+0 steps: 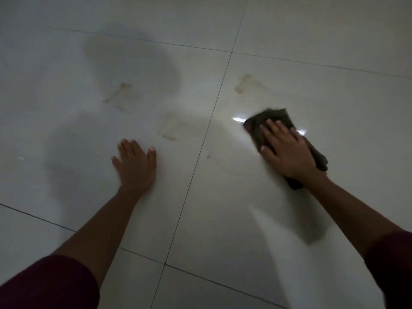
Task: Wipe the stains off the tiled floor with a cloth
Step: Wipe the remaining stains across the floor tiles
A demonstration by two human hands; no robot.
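My right hand [287, 150] lies flat on a dark grey cloth [267, 120] and presses it onto the glossy white tiled floor [223, 219], right of a long grout line. My left hand [134, 166] rests palm down on the tile left of that line, fingers spread, holding nothing. Yellowish stains mark the floor: one stain [242, 85] just beyond the cloth, another stain [167, 130] ahead of my left hand, and a third stain [120, 94] farther left. A tiny spot [208, 156] sits between my hands.
Grout lines [196, 161] cross the floor in a grid. A bright light reflection [237, 119] glares beside the cloth. Dark shadows [133, 56] fall over the left tiles. My dark red sleeves [49, 284] show at the bottom corners.
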